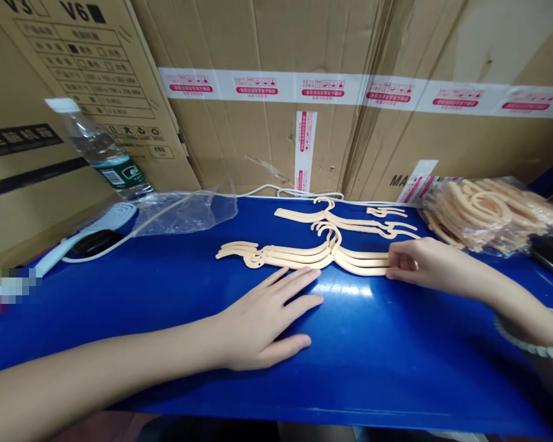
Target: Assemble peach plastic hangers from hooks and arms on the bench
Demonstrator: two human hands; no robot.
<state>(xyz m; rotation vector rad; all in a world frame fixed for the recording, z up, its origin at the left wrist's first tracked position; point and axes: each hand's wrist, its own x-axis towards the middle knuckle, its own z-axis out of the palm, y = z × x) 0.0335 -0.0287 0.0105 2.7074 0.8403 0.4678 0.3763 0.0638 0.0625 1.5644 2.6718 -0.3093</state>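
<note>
Several beige folding hangers (pixel 299 256) lie in a stack on the blue table (pixel 350 368), hooks pointing toward the boxes. My right hand (pixel 412 263) pinches the right end of this stack, its thumb and fingers closed round the arm tips. Just in front of the stack, my left hand (pixel 279 316) lies with its fingers spread, fingertips close to the lower hanger arms and nothing in its grasp. Behind the stack is a second group of beige hangers (pixel 304 216), with small loose beige pieces (pixel 386 212) to its right.
Bagged beige hangers (pixel 493 212) are piled at the right. On the left stand a water bottle (pixel 113 162) and a black oval object (pixel 96 243), near clear plastic wrap (pixel 188 212). A white cable (pixel 258 192) runs along the cardboard boxes (pixel 258 141) at the back.
</note>
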